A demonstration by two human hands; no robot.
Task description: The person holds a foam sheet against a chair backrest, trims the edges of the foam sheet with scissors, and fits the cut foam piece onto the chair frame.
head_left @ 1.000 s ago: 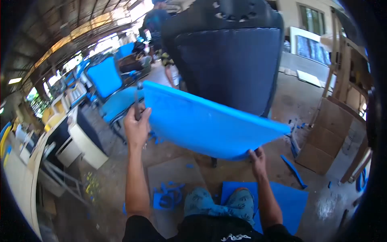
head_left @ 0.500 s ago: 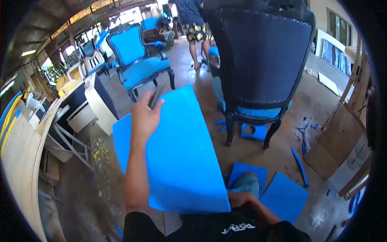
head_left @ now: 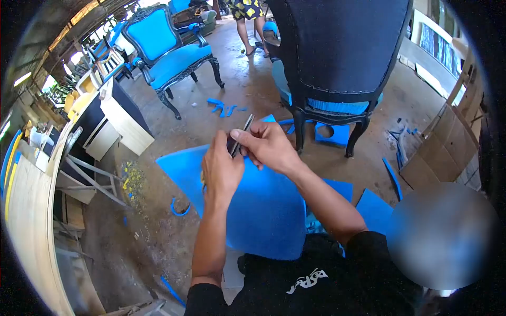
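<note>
The left hand (head_left: 217, 171) and right hand (head_left: 271, 150) meet, fingers closed on a slim dark tool (head_left: 248, 124), its tip angled up. The blue sheet (head_left: 263, 216) lies below them, by the black shirt (head_left: 337, 258); whether either hand also grips it, I cannot tell. Ahead stands a black-backed chair (head_left: 345, 47).

A blue-upholstered armchair (head_left: 179, 62) (dark and ornately carved) stands at upper left. Creased brown cardboard (head_left: 438, 150) occupies the right side.

Blue sheet (head_left: 263, 216), blue-and-black armchair (head_left: 174, 60), black shirt (head_left: 337, 284), yellow-and-black patterned shorts (head_left: 246, 8)
</note>
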